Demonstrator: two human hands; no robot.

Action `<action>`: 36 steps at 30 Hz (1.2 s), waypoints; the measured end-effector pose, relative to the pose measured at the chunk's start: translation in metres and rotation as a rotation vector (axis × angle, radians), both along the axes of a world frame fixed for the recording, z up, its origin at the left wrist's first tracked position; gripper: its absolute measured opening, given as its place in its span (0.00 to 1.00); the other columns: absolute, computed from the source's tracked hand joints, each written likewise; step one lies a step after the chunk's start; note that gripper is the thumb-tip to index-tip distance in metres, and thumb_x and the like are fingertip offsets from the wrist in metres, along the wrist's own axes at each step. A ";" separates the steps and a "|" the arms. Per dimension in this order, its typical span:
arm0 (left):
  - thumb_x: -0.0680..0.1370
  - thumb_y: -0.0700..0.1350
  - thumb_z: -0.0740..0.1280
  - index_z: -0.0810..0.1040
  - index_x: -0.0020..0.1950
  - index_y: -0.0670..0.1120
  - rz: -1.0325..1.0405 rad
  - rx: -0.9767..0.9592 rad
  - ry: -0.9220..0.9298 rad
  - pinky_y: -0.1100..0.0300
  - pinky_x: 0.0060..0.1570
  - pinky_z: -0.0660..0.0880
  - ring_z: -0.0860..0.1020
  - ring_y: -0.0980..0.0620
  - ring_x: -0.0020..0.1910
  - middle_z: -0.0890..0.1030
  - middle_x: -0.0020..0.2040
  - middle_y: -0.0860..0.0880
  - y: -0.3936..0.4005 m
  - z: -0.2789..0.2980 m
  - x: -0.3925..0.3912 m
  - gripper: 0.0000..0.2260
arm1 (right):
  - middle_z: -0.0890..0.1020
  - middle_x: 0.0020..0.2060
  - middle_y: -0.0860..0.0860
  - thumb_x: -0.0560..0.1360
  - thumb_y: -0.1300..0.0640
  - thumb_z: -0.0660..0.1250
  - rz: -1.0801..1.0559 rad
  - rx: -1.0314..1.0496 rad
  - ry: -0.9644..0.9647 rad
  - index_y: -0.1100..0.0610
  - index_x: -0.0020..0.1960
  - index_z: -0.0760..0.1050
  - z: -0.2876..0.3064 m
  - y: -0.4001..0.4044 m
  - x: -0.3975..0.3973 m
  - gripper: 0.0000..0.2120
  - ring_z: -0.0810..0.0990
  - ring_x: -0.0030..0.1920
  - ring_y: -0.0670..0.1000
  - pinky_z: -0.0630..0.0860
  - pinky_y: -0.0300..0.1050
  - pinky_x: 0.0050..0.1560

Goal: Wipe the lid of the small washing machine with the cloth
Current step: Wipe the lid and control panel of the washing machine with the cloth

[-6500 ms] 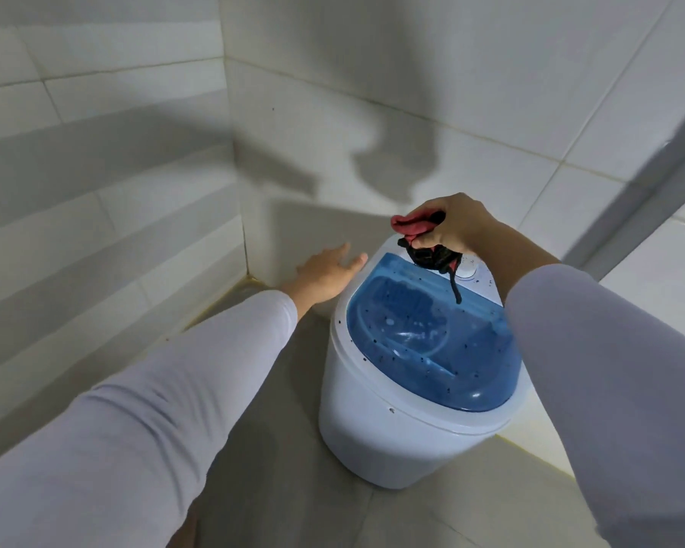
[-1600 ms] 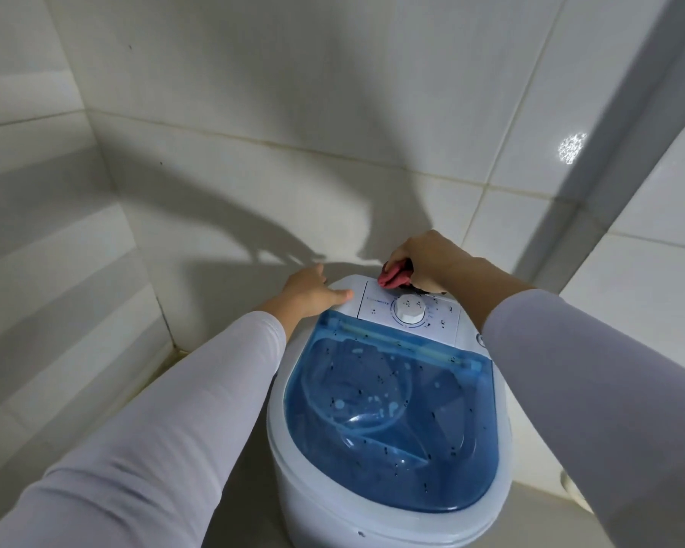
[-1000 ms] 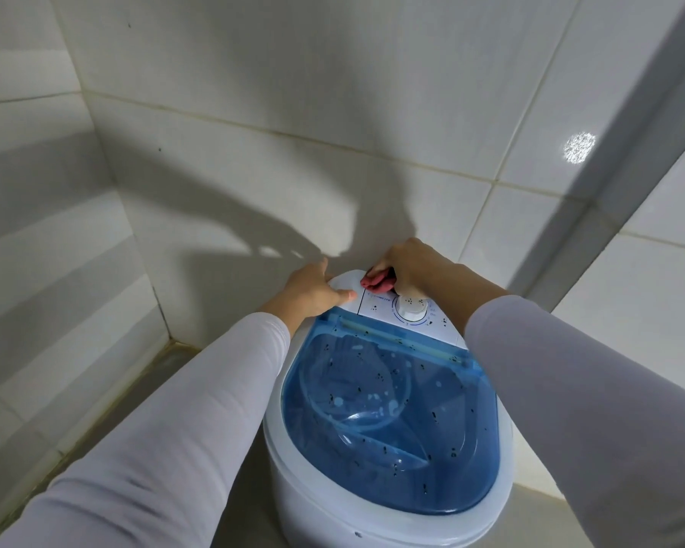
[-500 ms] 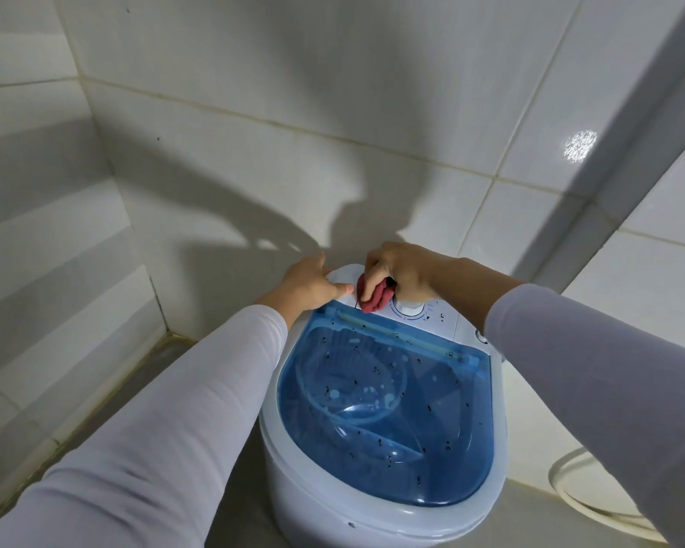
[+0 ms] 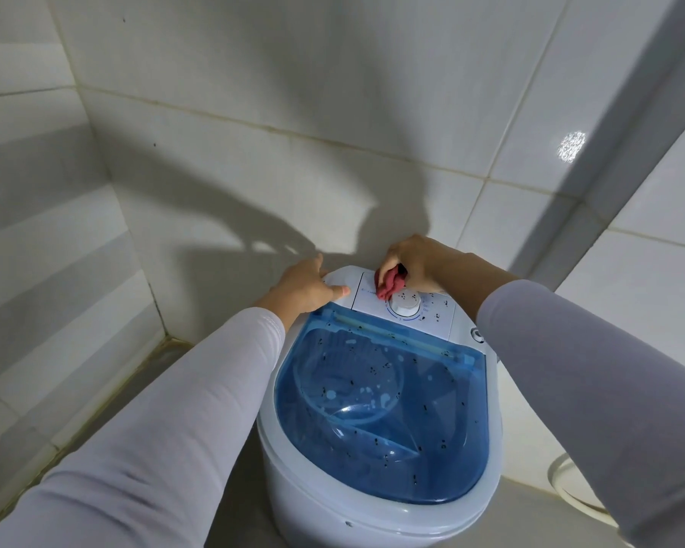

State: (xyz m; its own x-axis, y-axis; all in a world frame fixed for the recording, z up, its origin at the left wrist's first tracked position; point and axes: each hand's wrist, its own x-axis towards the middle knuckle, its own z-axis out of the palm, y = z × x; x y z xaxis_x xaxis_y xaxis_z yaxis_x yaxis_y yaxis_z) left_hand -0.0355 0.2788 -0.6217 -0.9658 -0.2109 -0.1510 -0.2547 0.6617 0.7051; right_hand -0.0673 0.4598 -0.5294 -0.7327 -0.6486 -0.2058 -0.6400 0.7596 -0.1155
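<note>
Nearest are the two white sleeves (image 5: 182, 421), reaching forward on the left and right of the washer (image 5: 317, 504). The washer is small and white and stands on the floor in a tiled corner. On its left side there is open floor up to the left wall (image 5: 48, 270); on its right, a pale hose (image 5: 566, 492) curves on the floor near it. The blue see-through lid (image 5: 380, 409) covers most of the top and shuts flat inside the white rim; dark specks are spread over it. Beyond the far edge of the lid is the white panel (image 5: 432, 316) with a round dial (image 5: 404, 306).

The left hand (image 5: 305, 288) rests on the far left corner of the washer, its fingers almost straight and the thumb lying along the top, holding nothing. The right hand (image 5: 416, 265) is at the far edge of the panel, fingers curled around a bunched red cloth (image 5: 390, 286). The cloth touches the panel just left of the dial, not the lid. Behind both hands the back wall (image 5: 293, 112) is very close.
</note>
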 end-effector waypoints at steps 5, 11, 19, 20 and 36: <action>0.72 0.57 0.71 0.52 0.78 0.47 0.011 0.007 -0.001 0.45 0.70 0.65 0.67 0.46 0.72 0.70 0.73 0.50 0.000 -0.001 -0.001 0.42 | 0.84 0.54 0.49 0.75 0.63 0.65 -0.071 0.021 0.039 0.55 0.57 0.81 0.003 0.008 0.001 0.13 0.79 0.55 0.49 0.71 0.36 0.53; 0.73 0.56 0.70 0.52 0.78 0.48 0.011 0.024 -0.006 0.45 0.71 0.64 0.67 0.45 0.73 0.69 0.73 0.50 -0.001 -0.001 -0.001 0.41 | 0.83 0.55 0.52 0.76 0.67 0.61 -0.136 0.029 0.065 0.57 0.58 0.81 0.003 0.017 -0.001 0.16 0.78 0.58 0.52 0.70 0.37 0.52; 0.73 0.56 0.70 0.53 0.78 0.47 0.004 -0.012 -0.006 0.43 0.70 0.64 0.67 0.45 0.72 0.70 0.73 0.50 0.001 -0.002 -0.001 0.40 | 0.83 0.55 0.52 0.75 0.66 0.63 -0.201 0.040 0.033 0.58 0.57 0.81 0.007 0.037 0.002 0.14 0.78 0.58 0.52 0.69 0.36 0.51; 0.73 0.57 0.70 0.53 0.78 0.47 0.004 -0.018 -0.009 0.43 0.70 0.64 0.67 0.44 0.72 0.69 0.73 0.50 0.001 -0.001 -0.001 0.40 | 0.83 0.54 0.52 0.75 0.65 0.63 -0.209 0.040 0.032 0.58 0.57 0.81 0.007 0.040 0.003 0.13 0.78 0.58 0.52 0.69 0.36 0.50; 0.77 0.51 0.65 0.59 0.76 0.45 -0.045 -0.187 -0.047 0.45 0.68 0.66 0.67 0.43 0.71 0.67 0.74 0.45 0.014 0.012 -0.007 0.30 | 0.84 0.54 0.49 0.75 0.65 0.63 -0.265 -0.086 0.085 0.54 0.55 0.82 0.019 0.053 0.002 0.14 0.78 0.59 0.51 0.73 0.39 0.58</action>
